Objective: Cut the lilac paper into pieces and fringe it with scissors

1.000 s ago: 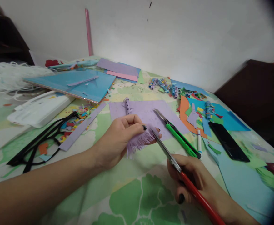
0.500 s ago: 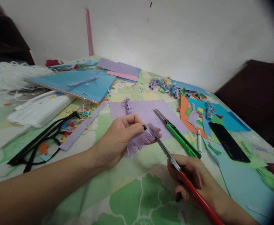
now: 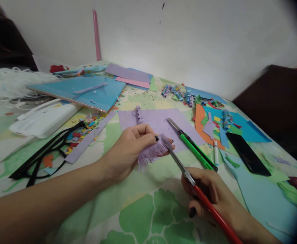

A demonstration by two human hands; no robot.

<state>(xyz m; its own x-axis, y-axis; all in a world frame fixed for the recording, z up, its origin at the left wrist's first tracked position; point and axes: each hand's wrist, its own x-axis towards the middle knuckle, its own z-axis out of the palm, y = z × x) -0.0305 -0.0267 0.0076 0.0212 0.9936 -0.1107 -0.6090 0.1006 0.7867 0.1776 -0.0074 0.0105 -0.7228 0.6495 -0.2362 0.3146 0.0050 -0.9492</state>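
Between thumb and fingers, my left hand (image 3: 131, 149) pinches a strip of purple paper (image 3: 152, 151) whose lower edge is cut into a fine fringe. My right hand (image 3: 211, 193) is closed around red-handled scissors (image 3: 182, 167), and their blades reach the right end of the strip at my left fingertips. Behind the hands lies a purple paper sheet (image 3: 161, 117), with a small dotted purple paper roll (image 3: 138, 114) on its left side. A green utility knife (image 3: 195, 147) rests across the sheet's right edge, its blade exposed.
Black eyeglasses (image 3: 46, 154) and colored scraps (image 3: 77, 135) lie at left, near a white plastic case (image 3: 46, 118) and a blue pad (image 3: 87, 89). To the right are a black phone (image 3: 247, 152), a marker (image 3: 216, 152) and light-blue paper (image 3: 262, 193). Fringed rolls (image 3: 176, 91) sit near the wall.
Almost nothing differs. Both hands, the fringed strip and the scissors keep nearly the same position, with only a tiny shift of the view.
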